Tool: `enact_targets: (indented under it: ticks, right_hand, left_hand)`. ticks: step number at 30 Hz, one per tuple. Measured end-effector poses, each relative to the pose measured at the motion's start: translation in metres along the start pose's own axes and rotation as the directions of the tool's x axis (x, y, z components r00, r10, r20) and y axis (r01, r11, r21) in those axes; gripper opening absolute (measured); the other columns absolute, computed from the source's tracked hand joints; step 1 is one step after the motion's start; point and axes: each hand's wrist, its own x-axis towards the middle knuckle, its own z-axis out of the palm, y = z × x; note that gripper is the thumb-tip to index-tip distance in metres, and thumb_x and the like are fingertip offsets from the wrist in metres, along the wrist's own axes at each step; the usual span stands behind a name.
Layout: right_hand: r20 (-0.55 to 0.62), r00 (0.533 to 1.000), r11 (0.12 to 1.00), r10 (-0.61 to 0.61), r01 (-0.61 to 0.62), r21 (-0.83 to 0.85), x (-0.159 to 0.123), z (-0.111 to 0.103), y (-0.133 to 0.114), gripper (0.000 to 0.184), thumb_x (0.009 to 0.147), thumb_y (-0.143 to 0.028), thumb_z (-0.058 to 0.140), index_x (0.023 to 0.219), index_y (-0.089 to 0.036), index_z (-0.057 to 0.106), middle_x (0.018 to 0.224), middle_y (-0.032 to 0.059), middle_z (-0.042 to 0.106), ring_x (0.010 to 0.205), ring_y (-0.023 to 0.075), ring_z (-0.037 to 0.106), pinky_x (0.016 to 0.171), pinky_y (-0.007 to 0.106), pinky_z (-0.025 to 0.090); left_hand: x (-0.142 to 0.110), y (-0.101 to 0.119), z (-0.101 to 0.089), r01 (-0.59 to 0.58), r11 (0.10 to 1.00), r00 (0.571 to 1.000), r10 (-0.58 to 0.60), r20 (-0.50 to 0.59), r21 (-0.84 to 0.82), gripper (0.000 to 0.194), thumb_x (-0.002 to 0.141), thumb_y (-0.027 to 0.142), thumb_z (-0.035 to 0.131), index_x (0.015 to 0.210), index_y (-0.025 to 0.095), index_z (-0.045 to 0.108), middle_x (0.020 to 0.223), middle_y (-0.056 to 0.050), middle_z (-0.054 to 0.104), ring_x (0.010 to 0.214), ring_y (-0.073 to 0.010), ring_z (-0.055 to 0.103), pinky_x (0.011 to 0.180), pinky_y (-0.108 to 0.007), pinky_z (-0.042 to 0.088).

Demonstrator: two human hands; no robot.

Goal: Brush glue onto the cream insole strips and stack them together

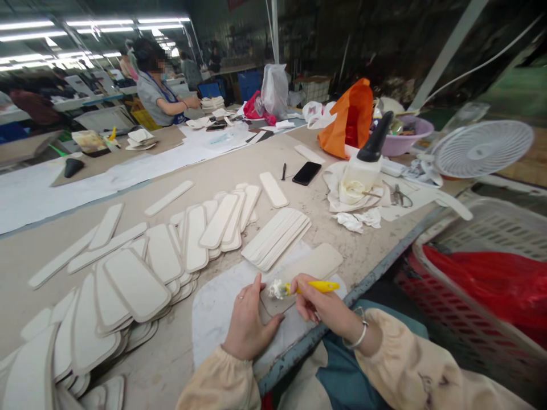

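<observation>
My right hand (318, 302) is closed around a paintbrush (323, 286) with a yellow handle. White, sticky-looking stuff, perhaps glue, coats its bristles, which point left over a long beige panel (318, 265) with rounded ends. Beneath the panel lies a whitish sheet (213, 304). My left hand (250, 324) rests at the panel's near left end, thumb and forefinger spread apart. Just beyond the panel sits a neat stack of pale strips (277, 236). To the left, many rounded white pieces with beige borders (137, 285) overlap in a fanned row.
A plastic container with a black top (363, 165) stands right, scissors (399, 195) beside it. Farther back are a phone (306, 173), an orange bag (348, 117) and a purple basin (405, 134). A basket with red contents (482, 285) borders the table. A co-worker (158, 85) works across the table.
</observation>
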Motion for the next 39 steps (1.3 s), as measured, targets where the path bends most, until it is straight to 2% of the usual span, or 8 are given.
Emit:
enact_targets:
  ticks: [7,12,18,23,29,33,36,39]
  right_hand:
    - [0.009,0.999,0.997,0.040,-0.039,-0.072,0.010,0.004,0.010,0.046,0.088,-0.065,0.038,0.089,-0.020,0.049,0.047,-0.0082,0.050,0.034,0.0063,0.032,0.036,0.017,0.026]
    - [-0.097,0.995,0.988,0.038,-0.052,-0.146,0.009,-0.004,0.002,0.048,0.085,-0.066,0.040,0.085,-0.019,0.050,0.044,-0.0081,0.048,0.033,0.0063,0.032,0.035,0.018,0.024]
    - [-0.285,0.958,0.975,-0.022,-0.042,-0.217,0.004,-0.040,-0.010,0.043,0.084,-0.062,0.043,0.082,-0.020,0.052,0.044,-0.0074,0.049,0.033,0.0067,0.034,0.035,0.019,0.025]
    - [-0.453,0.889,0.966,-0.064,-0.058,-0.251,0.003,-0.078,-0.017,0.041,0.082,-0.062,0.046,0.080,-0.021,0.053,0.043,-0.0069,0.048,0.033,0.0084,0.035,0.035,0.021,0.026]
    - [-0.552,0.824,0.959,-0.129,-0.038,-0.280,0.001,-0.104,-0.030,0.042,0.079,-0.063,0.050,0.074,-0.021,0.051,0.043,-0.0063,0.047,0.033,0.0085,0.034,0.034,0.022,0.025]
    - [-0.471,0.868,0.964,-0.157,0.032,-0.264,-0.007,-0.085,-0.029,0.041,0.084,-0.061,0.047,0.080,-0.021,0.051,0.046,-0.0065,0.049,0.036,0.0076,0.036,0.036,0.020,0.025]
    - [-0.265,0.960,0.990,-0.089,0.057,-0.128,-0.014,-0.053,-0.018,0.038,0.090,-0.058,0.042,0.088,-0.021,0.051,0.047,-0.0077,0.049,0.034,0.0063,0.033,0.035,0.018,0.022]
    - [-0.075,0.997,1.000,-0.021,0.022,0.016,-0.014,-0.022,-0.004,0.039,0.092,-0.057,0.039,0.089,-0.020,0.050,0.045,-0.0089,0.047,0.032,0.0053,0.028,0.033,0.017,0.020]
  left_hand:
    - [0.001,0.000,0.000,0.000,1.000,1.000,0.000,-0.012,0.009,0.095,0.073,0.031,0.070,0.147,0.016,0.012,0.117,-0.013,0.057,0.108,-0.0289,0.055,0.093,-0.048,0.045]
    - [0.001,-0.001,0.000,-0.004,0.999,1.000,0.004,-0.007,0.047,0.094,0.073,0.032,0.070,0.147,0.014,0.014,0.117,-0.013,0.057,0.108,-0.0282,0.055,0.093,-0.046,0.046]
    - [0.001,-0.004,0.002,-0.030,0.998,0.999,0.031,-0.012,0.062,0.091,0.075,0.033,0.068,0.147,0.015,0.015,0.116,-0.013,0.057,0.107,-0.0293,0.055,0.092,-0.049,0.047]
    - [0.002,-0.006,0.002,-0.045,0.996,0.999,0.047,-0.024,0.079,0.086,0.077,0.035,0.067,0.146,0.017,0.019,0.116,-0.014,0.057,0.107,-0.0300,0.055,0.091,-0.050,0.047]
    - [0.003,-0.006,0.001,-0.048,0.994,0.998,0.050,-0.023,0.096,0.086,0.078,0.035,0.066,0.147,0.017,0.018,0.115,-0.013,0.059,0.106,-0.0296,0.056,0.090,-0.049,0.048]
    - [0.002,-0.005,0.001,-0.048,0.995,0.999,0.050,-0.020,0.090,0.087,0.077,0.033,0.067,0.147,0.016,0.018,0.116,-0.013,0.058,0.107,-0.0293,0.055,0.092,-0.048,0.047]
    - [0.001,-0.004,0.001,-0.051,0.996,0.999,0.052,-0.012,0.075,0.088,0.076,0.032,0.067,0.147,0.016,0.017,0.117,-0.014,0.057,0.107,-0.0293,0.055,0.092,-0.049,0.046]
    - [0.002,-0.002,0.001,-0.039,0.997,0.999,0.040,-0.007,0.068,0.089,0.076,0.032,0.068,0.147,0.015,0.017,0.117,-0.014,0.057,0.107,-0.0289,0.055,0.092,-0.047,0.047]
